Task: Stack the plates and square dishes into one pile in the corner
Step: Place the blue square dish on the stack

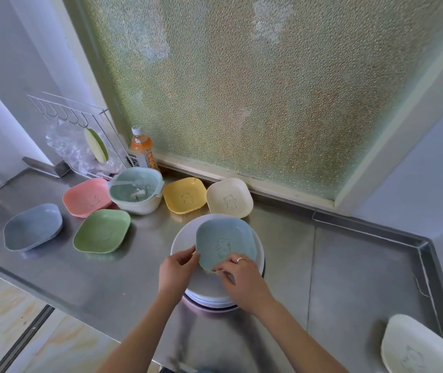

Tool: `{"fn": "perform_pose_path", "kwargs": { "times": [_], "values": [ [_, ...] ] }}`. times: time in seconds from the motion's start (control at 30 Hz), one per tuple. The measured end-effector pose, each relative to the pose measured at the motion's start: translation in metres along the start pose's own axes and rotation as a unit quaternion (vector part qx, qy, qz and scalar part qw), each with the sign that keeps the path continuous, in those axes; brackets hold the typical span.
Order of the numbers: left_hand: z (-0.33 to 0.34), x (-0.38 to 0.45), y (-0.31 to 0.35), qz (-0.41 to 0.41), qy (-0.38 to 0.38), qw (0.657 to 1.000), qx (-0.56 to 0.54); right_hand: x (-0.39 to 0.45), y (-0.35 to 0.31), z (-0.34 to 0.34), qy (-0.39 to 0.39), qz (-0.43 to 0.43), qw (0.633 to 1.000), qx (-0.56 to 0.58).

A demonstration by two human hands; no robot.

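Note:
A stack of round white plates (pixel 182 238) stands in the middle of the steel counter. On top lies a small pile of square dishes, the uppermost light blue (pixel 225 238) with a bear drawing. My left hand (pixel 177 270) pinches its left near edge. My right hand (pixel 239 278) grips the near edge of the square pile, fingers curled over it. Loose square dishes lie around: cream (pixel 229 197), yellow (pixel 184 195), green (pixel 102 231), pink (pixel 87 197), grey-blue (pixel 33 227), and another cream one (pixel 417 348) at the near right.
A teal colander in a white bowl (pixel 135 192) sits between the pink and yellow dishes. An orange drink bottle (pixel 142 149) and a wire rack (pixel 80 130) stand at the back by the frosted window. The counter's raised rim (pixel 427 254) forms a corner at right.

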State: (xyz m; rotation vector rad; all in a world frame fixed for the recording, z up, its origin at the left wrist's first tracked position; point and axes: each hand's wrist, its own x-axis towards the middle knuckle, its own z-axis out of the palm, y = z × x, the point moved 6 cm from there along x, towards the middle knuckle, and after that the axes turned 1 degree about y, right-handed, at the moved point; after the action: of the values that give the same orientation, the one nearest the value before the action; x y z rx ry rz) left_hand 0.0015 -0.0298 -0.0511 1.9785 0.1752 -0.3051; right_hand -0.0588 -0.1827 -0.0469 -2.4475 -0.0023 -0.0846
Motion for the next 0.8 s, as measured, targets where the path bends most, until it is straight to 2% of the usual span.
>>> {"fn": "perform_pose_path", "kwargs": {
  "times": [0.23,0.4,0.53,0.63,0.73,0.8],
  "values": [
    [0.001,0.001,0.001,-0.013,0.015,1.0,-0.002,-0.005,0.006,-0.01,0.015,0.028,0.995,0.09],
    [-0.004,-0.002,0.006,-0.002,0.074,0.997,-0.001,-0.009,0.025,-0.045,0.156,0.042,0.982,0.096],
    [-0.005,0.0,0.006,-0.015,0.08,0.997,0.01,-0.034,0.069,-0.075,0.262,0.107,0.959,-0.004],
    [-0.005,0.005,0.005,-0.017,0.077,0.997,0.016,-0.086,0.125,-0.085,0.317,0.263,0.901,-0.14],
    [-0.004,0.005,0.005,-0.017,0.082,0.996,0.017,-0.152,0.175,-0.078,0.33,0.434,0.822,-0.165],
    [-0.002,0.005,0.004,-0.018,0.085,0.996,0.022,-0.179,0.19,-0.067,0.333,0.478,0.795,-0.17]
  ]
}}
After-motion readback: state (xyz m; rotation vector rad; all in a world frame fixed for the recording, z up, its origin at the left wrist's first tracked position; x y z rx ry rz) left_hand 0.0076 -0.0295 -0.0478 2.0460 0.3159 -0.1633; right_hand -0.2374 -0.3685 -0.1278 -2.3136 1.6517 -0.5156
